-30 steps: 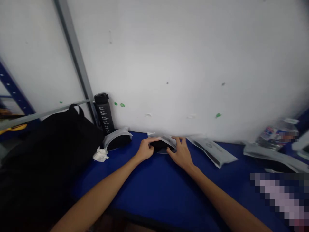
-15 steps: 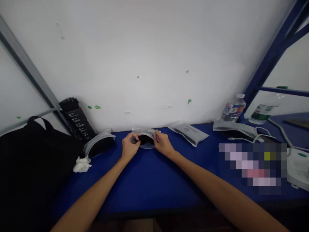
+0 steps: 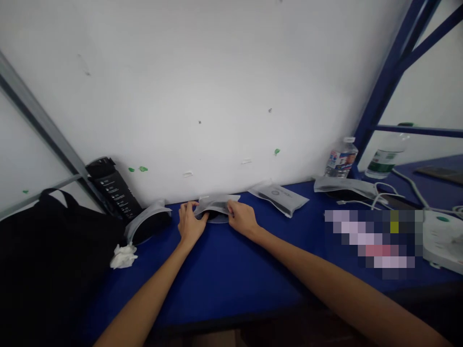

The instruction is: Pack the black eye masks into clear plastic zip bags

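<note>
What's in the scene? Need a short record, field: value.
left hand: on left side of middle pouch, thumb at its opening
right hand: gripping the pouch's right side
pouch contents: something black
left side: black bottle, crumpled tissue, black bag
right side: printed pouch, clear bottle
surface: blue table

The thumb tip of your left hand (image 3: 190, 224) is lost at the mouth of the frosted pouch (image 3: 218, 201), by the back edge of the tabletop (image 3: 231, 270). The curled fingertips of your right hand (image 3: 243, 218) are mostly hidden. You see only a sliver of the black item (image 3: 212, 213) inside. Toward the tabletop's right end, a pixelated patch (image 3: 372, 241) masks what lies there. The black bag (image 3: 54, 255) and white power strip (image 3: 441, 241) run out of your view.
</note>
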Available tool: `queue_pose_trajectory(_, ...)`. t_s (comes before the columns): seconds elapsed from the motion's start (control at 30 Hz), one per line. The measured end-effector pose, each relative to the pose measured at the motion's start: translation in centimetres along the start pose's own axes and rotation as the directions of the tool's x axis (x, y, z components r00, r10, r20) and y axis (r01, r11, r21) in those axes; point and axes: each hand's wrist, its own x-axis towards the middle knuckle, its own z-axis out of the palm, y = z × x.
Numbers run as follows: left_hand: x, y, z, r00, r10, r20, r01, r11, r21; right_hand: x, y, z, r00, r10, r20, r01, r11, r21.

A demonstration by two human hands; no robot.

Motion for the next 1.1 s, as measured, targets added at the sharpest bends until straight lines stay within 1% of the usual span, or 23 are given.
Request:
queue_pose_trajectory(0.07, 0.1, 0.1, -0.1, 0.999, -0.03, 0.03, 0.031, 1.0, -0.004, 0.2, 0.2, -0.3, 0.995, 0.099, -0.006, -0.099, 0.995, -0.031)
queue_pose_trajectory(0.17, 0.4, 0.1, 0.0, 0.989, -0.082, 0.122, 0.087, 0.996, -0.032, 0.5, 0.7, -0.6, 0.975, 0.221, -0.016, -0.222, 0.973, -0.064)
queue_pose_trajectory(0.23, 0.6, 0.1, 0.1, 0.981, -0.093, 0.168, 0.1, 0.995, -0.031, 0.6, 0.9, -0.8, 0.97, 0.244, -0.02, -0.245, 0.966, -0.077)
queue_pose_trajectory(0.3, 0.7, 0.0, 0.3, 0.986, -0.042, 0.161, 0.051, 0.997, -0.053, 0.6, 1.0, -1.0, 0.973, 0.23, -0.028, -0.232, 0.969, -0.085)
queue_pose_trajectory(0.37, 0.8, -0.2, 0.4, 0.991, 0.047, 0.127, -0.035, 0.995, -0.093, 0.7, 1.0, -1.1, 0.982, 0.181, -0.054, -0.185, 0.979, -0.083)
queue_pose_trajectory(0.43, 0.8, -0.2, 0.6, 0.987, 0.125, 0.102, -0.112, 0.985, -0.128, 0.8, 1.1, -0.9, 0.991, 0.107, -0.083, -0.112, 0.992, -0.055)
queue_pose_trajectory(0.53, 0.9, -0.3, 0.8, 0.979, 0.182, 0.097, -0.164, 0.972, -0.167, 1.0, 1.5, -0.2, 0.998, 0.037, -0.054, -0.036, 0.999, 0.02)
queue_pose_trajectory(0.57, 0.9, -0.3, 0.8, 0.979, 0.182, 0.092, -0.163, 0.97, -0.18, 1.1, 1.7, 0.1, 0.999, 0.031, -0.028, -0.029, 0.999, 0.039)
queue_pose_trajectory(0.63, 1.1, -0.4, 0.8, 0.987, 0.145, 0.071, -0.128, 0.971, -0.2, 1.2, 1.9, 0.5, 1.0, 0.013, 0.008, -0.013, 0.998, 0.054)
queue_pose_trajectory(0.73, 1.4, -0.5, 0.9, 0.999, 0.037, 0.029, -0.029, 0.972, -0.232, 1.4, 2.2, 0.5, 0.998, -0.051, 0.037, 0.048, 0.996, 0.069)
queue_pose_trajectory(0.83, 1.4, -0.5, 0.9, 0.998, -0.049, -0.025, 0.04, 0.961, -0.274, 1.5, 2.2, -0.1, 0.986, -0.149, 0.076, 0.141, 0.985, 0.101)
queue_pose_trajectory(0.93, 1.3, -0.2, 0.7, 0.991, -0.107, -0.076, 0.081, 0.954, -0.289, 1.5, 2.2, -0.7, 0.951, -0.289, 0.112, 0.271, 0.95, 0.154)
queue_pose_trajectory(1.0, 1.2, 0.0, 0.5, 0.991, -0.102, -0.085, 0.075, 0.959, -0.273, 1.6, 2.2, -1.0, 0.926, -0.359, 0.118, 0.339, 0.927, 0.163)
queue_pose_trajectory(1.03, 1.2, 0.1, 0.5, 0.993, -0.081, -0.087, 0.056, 0.965, -0.258, 1.6, 2.2, -1.1, 0.921, -0.37, 0.119, 0.353, 0.924, 0.147)
queue_pose_trajectory(1.1, 1.1, 0.2, 0.4, 0.997, -0.001, -0.077, -0.016, 0.976, -0.217, 1.5, 2.0, -1.5, 0.935, -0.334, 0.118, 0.326, 0.942, 0.082)
